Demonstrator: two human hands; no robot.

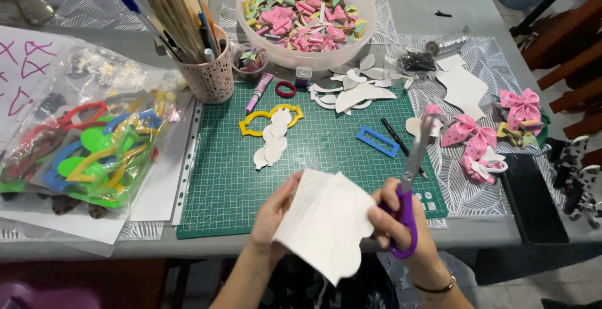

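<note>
My left hand (273,212) grips the left edge of a white foam sheet (326,224) held over the table's near edge. Purple-handled scissors (411,183) are in my right hand (401,221), fingers through the loops; the blades point up and away to the right of the sheet. The sheet's right edge is cut into curves. On the green cutting mat (313,152) lie white cut shapes (273,143), a yellow template outline (254,121) and a blue rectangular frame (378,141).
A clear bowl (307,11) of small coloured bows stands at the back. A pink pen cup (210,74) holds sticks and pens. A plastic bag of coloured templates (94,143) lies left. Pink bows (476,136) and a dark phone (530,196) sit right.
</note>
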